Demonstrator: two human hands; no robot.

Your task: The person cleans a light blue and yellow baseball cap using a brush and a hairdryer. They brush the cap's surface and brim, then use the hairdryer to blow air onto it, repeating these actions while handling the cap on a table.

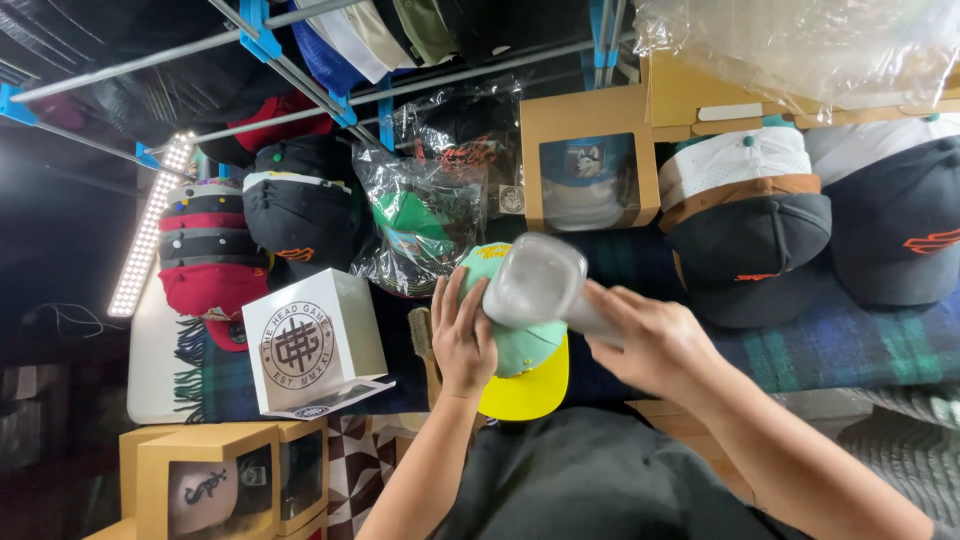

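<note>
My left hand (463, 338) grips a teal cap with a yellow brim (528, 372) by its left side, fingers spread over the crown. My right hand (650, 340) is closed round the handle of a grey, blurred roller-like tool (535, 282), whose broad head rests against the top of the cap. The cap sits between both hands, just above my dark shirt. A brush with a wooden handle (423, 335) lies partly hidden behind my left hand.
A white cube box with a round emblem (313, 345) stands left. Stacked caps (212, 255), bagged caps (425, 215) and tan windowed boxes (590, 160) fill the shelf. Dark caps (750, 245) lie right on a plaid blanket (850, 345). More tan boxes (215, 480) sit lower left.
</note>
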